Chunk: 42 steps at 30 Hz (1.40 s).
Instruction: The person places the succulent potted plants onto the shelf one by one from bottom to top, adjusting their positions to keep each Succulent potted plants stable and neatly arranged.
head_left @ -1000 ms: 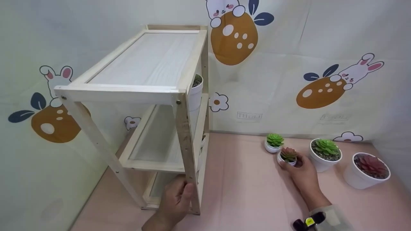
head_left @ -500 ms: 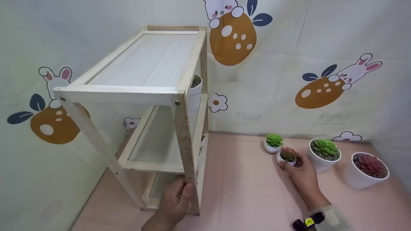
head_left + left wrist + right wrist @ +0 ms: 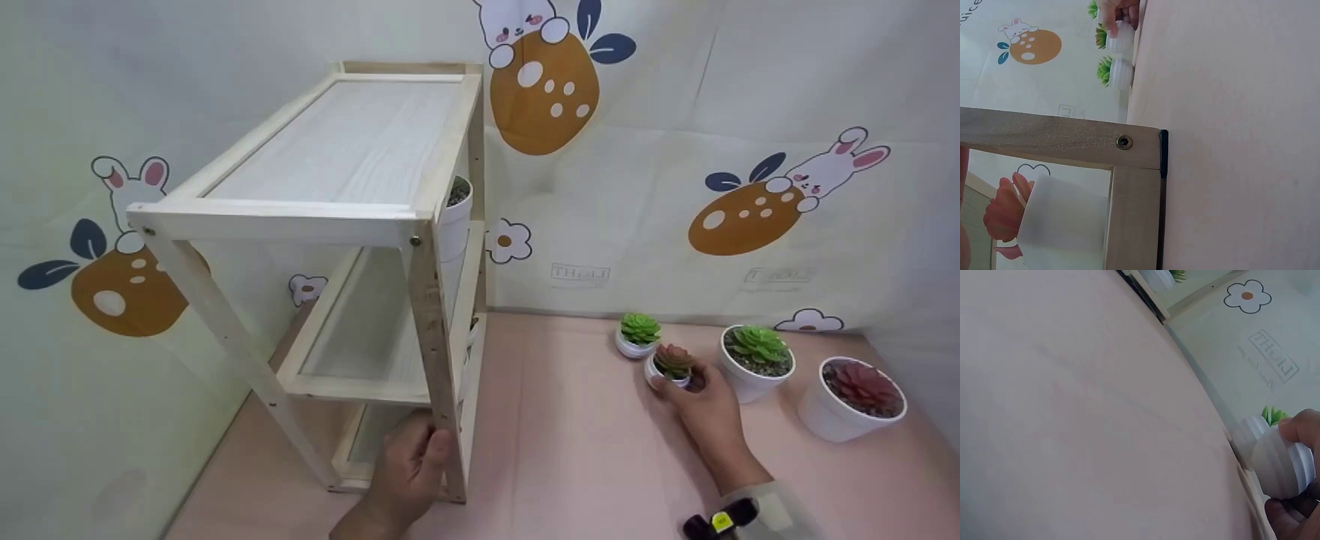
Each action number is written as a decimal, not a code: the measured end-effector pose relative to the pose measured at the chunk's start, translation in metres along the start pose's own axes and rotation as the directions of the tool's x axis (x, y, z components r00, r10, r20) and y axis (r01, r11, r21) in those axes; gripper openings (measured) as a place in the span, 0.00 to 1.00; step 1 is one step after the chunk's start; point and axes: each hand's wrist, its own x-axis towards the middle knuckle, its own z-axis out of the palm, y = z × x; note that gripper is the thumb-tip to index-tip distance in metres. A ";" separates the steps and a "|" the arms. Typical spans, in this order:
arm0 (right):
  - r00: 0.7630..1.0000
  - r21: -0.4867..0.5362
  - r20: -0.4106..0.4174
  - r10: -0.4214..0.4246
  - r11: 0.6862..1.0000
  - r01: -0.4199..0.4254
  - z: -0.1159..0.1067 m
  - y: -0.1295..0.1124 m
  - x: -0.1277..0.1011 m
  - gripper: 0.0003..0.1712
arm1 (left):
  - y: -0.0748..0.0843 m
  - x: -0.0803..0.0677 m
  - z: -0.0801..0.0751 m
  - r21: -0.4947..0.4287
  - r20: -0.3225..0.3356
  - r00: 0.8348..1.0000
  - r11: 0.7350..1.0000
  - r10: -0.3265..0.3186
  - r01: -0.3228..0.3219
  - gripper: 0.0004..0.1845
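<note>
Right hand point(image 3: 705, 409) is curling its fingers around a small white ribbed pot with a reddish succulent point(image 3: 671, 366), standing on the pink tabletop point(image 3: 585, 450) just beside a small white pot with a green succulent point(image 3: 638, 334). Left hand point(image 3: 409, 472) is gripping the front leg of the pale three-tier wooden shelf rack point(image 3: 435, 360) near its base, thumb wrapped on the post. Two larger white pots are sitting to the right, probably not touching.

You get bright, even, soft light with faint shadows; head view bends at edges, wrist views slightly soft

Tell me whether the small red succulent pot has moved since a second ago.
No. The small red succulent pot, in the right hand, stays just beside the small green succulent pot.
</note>
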 end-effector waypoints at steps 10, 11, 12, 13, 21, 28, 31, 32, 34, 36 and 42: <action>0.999 -0.002 0.027 -0.018 1.000 0.018 0.000 -0.005 -0.003 0.39 | 0.000 -0.001 0.000 0.007 -0.006 1.000 1.000 -0.008 0.008 0.05; 0.999 -0.006 0.030 -0.018 1.000 0.018 0.000 -0.005 -0.003 0.40 | 0.000 -0.001 0.001 0.006 -0.004 1.000 1.000 -0.013 0.013 0.05; 0.999 -0.006 0.031 -0.018 1.000 0.019 0.000 -0.005 -0.003 0.40 | 0.000 -0.001 0.000 0.007 -0.002 1.000 1.000 -0.017 0.017 0.06; 0.999 -0.007 0.031 -0.019 1.000 0.019 0.000 -0.005 -0.003 0.40 | 0.000 -0.001 0.000 0.006 0.000 1.000 1.000 -0.022 0.022 0.06; 0.999 -0.029 0.023 -0.028 0.999 0.028 0.000 -0.007 -0.006 0.40 | 0.001 -0.001 0.000 0.011 0.002 1.000 1.000 -0.017 0.017 0.05; 0.999 -0.011 0.014 -0.036 0.999 0.036 0.000 -0.013 -0.008 0.38 | 0.001 0.000 0.000 0.028 -0.001 1.000 0.999 -0.031 0.031 0.05; 0.999 -0.013 0.014 -0.037 0.999 0.038 0.000 -0.014 -0.008 0.38 | 0.001 0.000 0.001 0.032 -0.002 0.999 0.999 -0.033 0.033 0.05; 0.999 -0.017 0.016 -0.037 0.999 0.038 0.000 -0.015 -0.009 0.39 | 0.001 0.000 0.001 0.033 -0.002 1.000 0.999 -0.031 0.031 0.05; 0.999 -0.022 0.019 -0.036 0.999 0.036 -0.001 -0.016 -0.010 0.39 | 0.001 0.000 0.001 0.038 -0.005 1.000 0.999 -0.028 0.028 0.04; 0.999 -0.028 0.018 -0.033 0.999 0.034 -0.001 -0.017 -0.010 0.40 | 0.001 0.000 0.001 0.043 -0.008 1.000 0.999 -0.025 0.026 0.04; 0.999 -0.029 0.013 -0.040 0.999 0.040 0.001 -0.021 -0.012 0.38 | 0.002 -0.001 0.000 0.054 -0.012 0.999 0.998 -0.035 0.035 0.04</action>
